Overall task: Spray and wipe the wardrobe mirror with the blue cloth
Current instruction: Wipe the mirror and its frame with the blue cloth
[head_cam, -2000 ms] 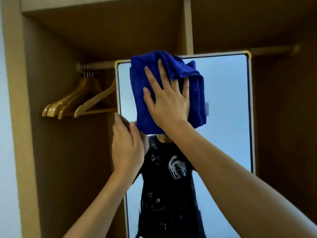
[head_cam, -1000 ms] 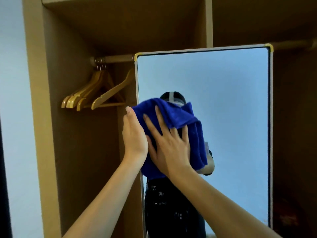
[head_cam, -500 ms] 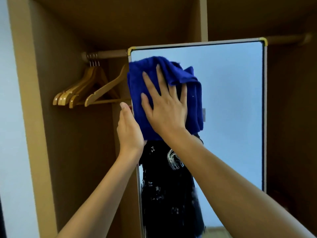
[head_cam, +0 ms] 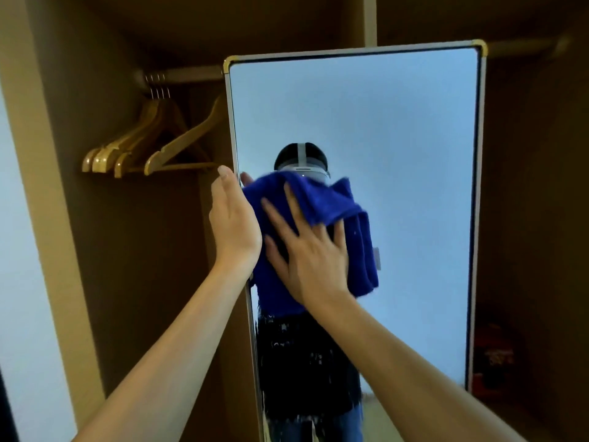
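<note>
A tall mirror (head_cam: 398,129) with a silver frame and gold corners stands out from the wardrobe. A folded blue cloth (head_cam: 322,202) lies flat on the glass at mid-height near the left edge. My right hand (head_cam: 310,256) presses on the cloth with fingers spread. My left hand (head_cam: 234,224) grips the mirror's left frame edge, thumb side toward me. The glass reflects a person in a dark shirt behind the cloth. No spray bottle is in view.
Several wooden hangers (head_cam: 143,148) hang on a rail (head_cam: 181,74) in the wardrobe's left bay. A wardrobe side panel (head_cam: 41,186) stands at the left. Something red (head_cam: 492,355) sits low in the dark right bay.
My right hand has slid the cloth down the glass from near the top left corner to mid-height. My left hand stays on the frame edge.
</note>
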A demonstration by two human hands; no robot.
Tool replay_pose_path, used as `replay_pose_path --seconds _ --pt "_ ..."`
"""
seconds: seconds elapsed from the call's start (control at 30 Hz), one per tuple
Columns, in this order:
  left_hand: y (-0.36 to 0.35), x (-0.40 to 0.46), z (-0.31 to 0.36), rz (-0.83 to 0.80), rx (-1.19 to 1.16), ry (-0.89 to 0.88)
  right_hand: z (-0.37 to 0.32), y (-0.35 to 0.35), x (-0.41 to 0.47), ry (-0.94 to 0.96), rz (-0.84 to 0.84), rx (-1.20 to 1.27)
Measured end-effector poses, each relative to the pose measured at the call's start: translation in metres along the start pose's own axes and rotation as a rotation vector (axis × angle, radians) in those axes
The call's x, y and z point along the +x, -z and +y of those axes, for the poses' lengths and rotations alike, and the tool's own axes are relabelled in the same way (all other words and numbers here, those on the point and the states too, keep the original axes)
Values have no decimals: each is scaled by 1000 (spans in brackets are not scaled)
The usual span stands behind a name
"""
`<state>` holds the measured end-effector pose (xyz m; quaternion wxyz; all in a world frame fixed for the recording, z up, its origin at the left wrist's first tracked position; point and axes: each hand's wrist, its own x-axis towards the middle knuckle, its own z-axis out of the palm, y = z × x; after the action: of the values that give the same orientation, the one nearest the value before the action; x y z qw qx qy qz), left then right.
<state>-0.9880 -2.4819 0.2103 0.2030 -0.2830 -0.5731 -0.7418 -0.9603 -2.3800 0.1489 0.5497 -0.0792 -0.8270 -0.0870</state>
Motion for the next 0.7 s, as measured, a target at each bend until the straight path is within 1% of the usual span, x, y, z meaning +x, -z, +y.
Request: replay_pose_path --seconds 0.1,0.2,0.3,0.4,0.57,0.7 --pt "2 1 0 13 -28 54 4 16 45 -91 55 26" --pt "8 1 -5 -7 24 98 4 18 53 -95 84 2" --pt "14 -2 -13 -26 84 62 3 9 31 -105 78 8" --pt "20 -13 -28 -59 147 6 1 -8 -12 -70 22 -1" --pt "23 -24 -42 -43 243 -24 -7 -32 -89 -12 -43 28" --pt "25 -27 -43 -75 254 3 -10 -27 -82 -12 -79 41"
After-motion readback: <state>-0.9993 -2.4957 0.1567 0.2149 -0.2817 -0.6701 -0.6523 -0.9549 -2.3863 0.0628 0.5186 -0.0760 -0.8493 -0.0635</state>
